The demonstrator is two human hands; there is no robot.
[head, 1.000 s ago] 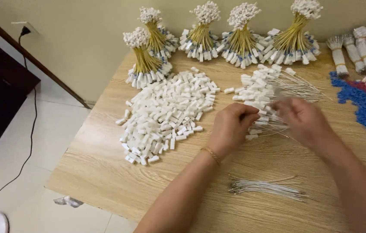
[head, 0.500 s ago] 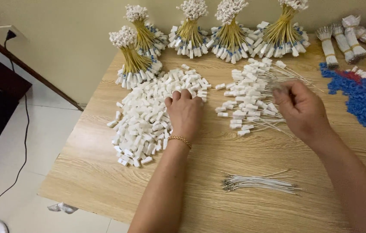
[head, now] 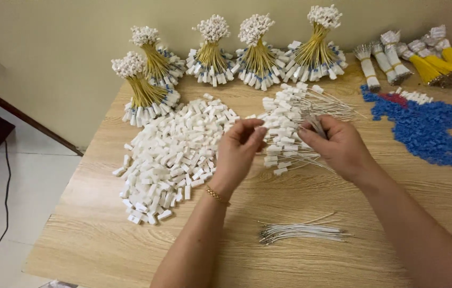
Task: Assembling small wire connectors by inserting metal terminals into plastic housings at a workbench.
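Left hand point(head: 238, 152) pinches a small white connector point(head: 247, 126); right hand point(head: 338, 146) grips thin white wires point(head: 316, 125) above the assembled pile point(head: 284, 125). Five tied bundles point(head: 212, 53) stand finished; a large heap of loose connectors point(head: 172, 154) remains.

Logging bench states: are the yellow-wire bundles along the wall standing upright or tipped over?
Upright. The five yellow-wire bundles stand on flared white ends on the table, tufted tops up.

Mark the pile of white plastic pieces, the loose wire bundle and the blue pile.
white pile point(head: 175, 154), head view, middle of the heap.
wire bundle point(head: 300, 232), head view, mid-length of the strands.
blue pile point(head: 428, 133), head view, centre.
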